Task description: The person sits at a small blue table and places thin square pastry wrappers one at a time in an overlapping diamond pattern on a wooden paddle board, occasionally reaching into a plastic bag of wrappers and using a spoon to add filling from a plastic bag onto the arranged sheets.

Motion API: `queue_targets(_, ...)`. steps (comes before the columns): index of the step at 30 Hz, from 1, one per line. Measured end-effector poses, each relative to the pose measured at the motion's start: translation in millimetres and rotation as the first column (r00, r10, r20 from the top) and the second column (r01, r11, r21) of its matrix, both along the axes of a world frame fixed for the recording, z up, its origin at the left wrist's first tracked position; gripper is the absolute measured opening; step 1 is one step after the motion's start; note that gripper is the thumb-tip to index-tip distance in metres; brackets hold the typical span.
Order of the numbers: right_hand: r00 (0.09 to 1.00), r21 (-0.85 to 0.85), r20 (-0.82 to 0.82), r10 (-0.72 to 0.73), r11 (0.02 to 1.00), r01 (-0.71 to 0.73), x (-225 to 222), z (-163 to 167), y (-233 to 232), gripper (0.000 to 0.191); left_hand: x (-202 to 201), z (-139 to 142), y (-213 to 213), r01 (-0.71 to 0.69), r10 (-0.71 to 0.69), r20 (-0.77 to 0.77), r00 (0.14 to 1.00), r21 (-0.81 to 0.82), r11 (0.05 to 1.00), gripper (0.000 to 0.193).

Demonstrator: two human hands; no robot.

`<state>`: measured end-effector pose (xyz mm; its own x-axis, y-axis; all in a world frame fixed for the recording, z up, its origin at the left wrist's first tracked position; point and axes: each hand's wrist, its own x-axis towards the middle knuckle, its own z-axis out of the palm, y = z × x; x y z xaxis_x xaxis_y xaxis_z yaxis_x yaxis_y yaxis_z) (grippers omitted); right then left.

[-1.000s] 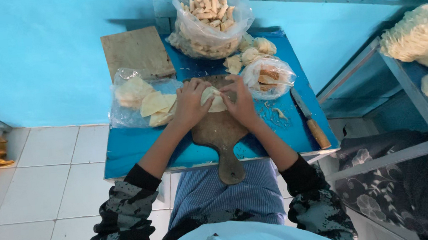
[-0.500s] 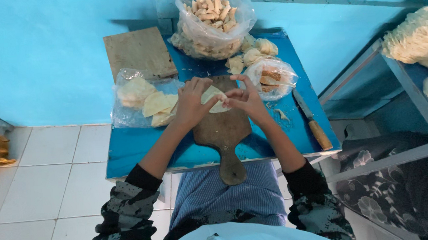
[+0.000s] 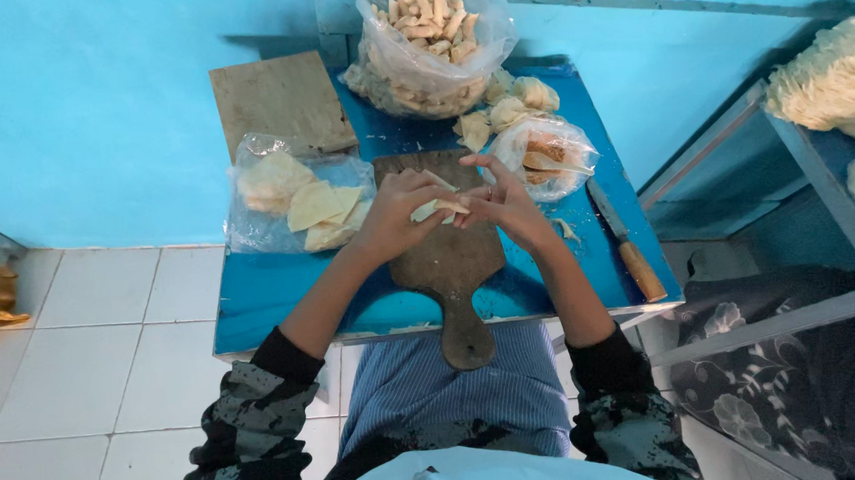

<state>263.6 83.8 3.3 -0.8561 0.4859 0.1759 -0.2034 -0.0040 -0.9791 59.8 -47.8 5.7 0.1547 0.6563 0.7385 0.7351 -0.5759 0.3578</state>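
My left hand (image 3: 397,212) and my right hand (image 3: 505,201) meet above a wooden paddle board (image 3: 449,259) on a small blue table (image 3: 271,291). Together they pinch a pale, thin piece of dough (image 3: 438,207), folded between the fingertips and lifted off the board. A clear bag of flat pale dough sheets (image 3: 299,201) lies just left of my left hand. A small clear bag with brownish filling (image 3: 543,155) sits right of my right hand.
A large open bag of folded pastries (image 3: 429,39) stands at the table's back, with loose pale pieces (image 3: 510,104) beside it. A square wooden board (image 3: 280,102) lies back left. A wooden-handled knife (image 3: 627,248) rests along the right edge. A blue shelf (image 3: 825,182) holds white stacks.
My hands have lifted from pressing flat on the board. The dough piece now sits folded and raised between my fingertips, nearer to me.
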Motion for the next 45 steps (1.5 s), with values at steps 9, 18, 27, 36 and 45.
queue_targets(9,0.998,0.142,-0.009,-0.058,0.988,0.059,-2,-7,-1,0.063,2,-1,-2,-0.098,0.098,-0.057,0.994,-0.003,0.995,0.016)
queue_targets(18,0.84,0.423,0.538,-0.069,0.884,-0.199,14,42,45,0.049,0,4,-6,-0.185,0.173,0.164,0.971,0.063,0.981,0.029)
queue_targets(27,0.827,0.42,-0.24,-0.509,0.713,0.561,-5,72,74,0.052,0,1,-6,-0.177,0.172,0.156,0.973,0.018,0.984,0.03)
queue_targets(36,0.593,0.925,0.023,-0.805,0.243,0.293,54,12,86,0.033,8,-16,-2,-0.3,0.3,-0.048,0.953,0.011,0.954,0.031)
queue_targets(45,0.265,0.956,-0.116,-0.957,-0.035,0.292,53,18,76,0.038,9,-23,-1,-0.276,0.272,-0.076,0.959,-0.039,0.96,0.03)
